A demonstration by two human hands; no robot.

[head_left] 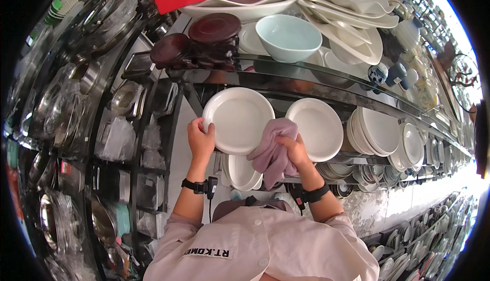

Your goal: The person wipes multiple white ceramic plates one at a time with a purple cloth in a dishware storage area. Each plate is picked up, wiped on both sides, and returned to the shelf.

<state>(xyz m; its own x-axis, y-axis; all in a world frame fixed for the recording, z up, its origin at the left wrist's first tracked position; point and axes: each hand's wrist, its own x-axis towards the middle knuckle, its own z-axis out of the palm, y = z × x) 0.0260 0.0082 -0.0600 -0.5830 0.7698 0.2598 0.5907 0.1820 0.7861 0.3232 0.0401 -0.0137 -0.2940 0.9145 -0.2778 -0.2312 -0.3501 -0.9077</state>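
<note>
My left hand (202,137) grips the left rim of a round white plate (239,120), thumb on top and fingers curled at its edge. In my right hand (294,149) is a bunched mauve cloth (275,151), which lies against the lower right rim of that plate. Just right of the cloth, a second round white plate (317,129) sits at the shelf, partly covered by my right hand and the cloth. Below the held plate, white oval dishes (242,172) show on a lower level.
A glass shelf (329,72) above carries a pale blue bowl (289,38), dark red round stands (214,28) and stacked white dishes (352,9). Stacked white plates (377,131) stand farther right. At left, a black rack (132,158) holds metal pans and plastic-wrapped wares.
</note>
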